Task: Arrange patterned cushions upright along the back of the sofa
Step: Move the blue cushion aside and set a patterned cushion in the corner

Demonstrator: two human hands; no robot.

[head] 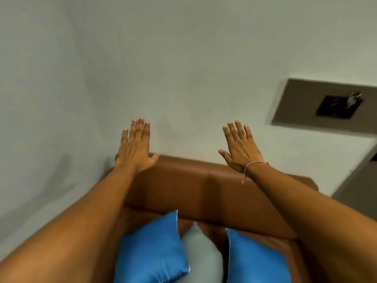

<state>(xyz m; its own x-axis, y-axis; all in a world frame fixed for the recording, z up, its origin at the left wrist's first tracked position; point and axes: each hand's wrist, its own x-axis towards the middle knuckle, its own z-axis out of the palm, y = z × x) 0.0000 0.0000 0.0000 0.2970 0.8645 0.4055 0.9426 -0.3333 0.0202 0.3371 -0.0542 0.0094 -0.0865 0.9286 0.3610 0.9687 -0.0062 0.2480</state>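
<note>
A brown leather sofa (191, 186) stands against a pale wall, its backrest running across the middle of the view. Two blue cushions lean on the seat below the backrest, one at the left (152, 250) and one at the right (255, 260). A pale grey cushion (201, 254) lies between them. My left hand (135, 149) is stretched out flat above the backrest's left end, fingers apart, holding nothing. My right hand (240, 149), with a thin bracelet on the wrist, is held flat above the backrest's right part, also empty. Both forearms cross over the cushions.
The pale wall (183, 58) rises right behind the sofa. A brown wall panel (302, 105) with a dark switch plate (336, 107) is at the upper right. A darker surface (355, 190) shows past the sofa's right end.
</note>
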